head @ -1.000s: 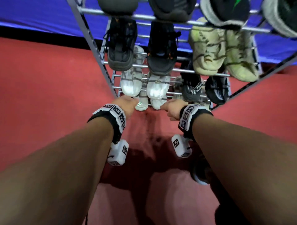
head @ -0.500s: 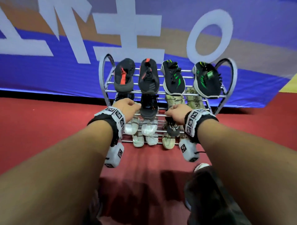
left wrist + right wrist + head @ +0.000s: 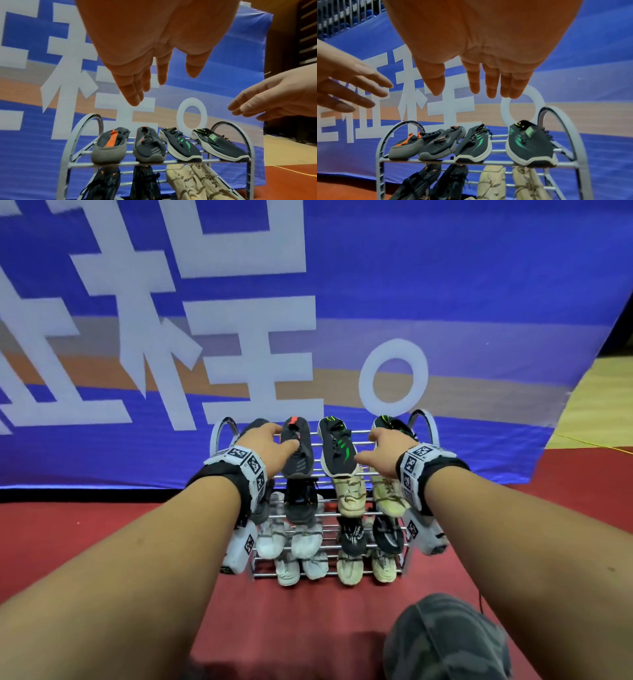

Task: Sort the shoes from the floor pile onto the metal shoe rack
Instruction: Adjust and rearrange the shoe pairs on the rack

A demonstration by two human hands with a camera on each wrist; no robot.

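Observation:
The metal shoe rack (image 3: 424, 422) stands against the banner, every tier filled with pairs. On its top tier sit grey shoes with orange tabs (image 3: 297, 453) (image 3: 109, 147) and dark shoes with green stripes (image 3: 337, 450) (image 3: 530, 146). Beige shoes (image 3: 349, 494) and dark ones fill the second tier, with white, black and beige pairs below. My left hand (image 3: 270, 446) (image 3: 154, 81) hovers over the top tier's left half, fingers straight and holding nothing. My right hand (image 3: 380, 450) (image 3: 479, 81) hovers over the right half, likewise held out and bare.
A blue banner (image 3: 445, 302) with large white characters hangs right behind the rack. Red floor (image 3: 68, 542) spreads in front and to both sides. Yellow wood flooring (image 3: 599, 405) shows at far right. A leg in camouflage cloth (image 3: 445, 638) is at the lower right.
Both hands rose from the rack's lowest tier to its top tier and their fingers uncurled. The head view pulled back and up, and now takes in the whole rack.

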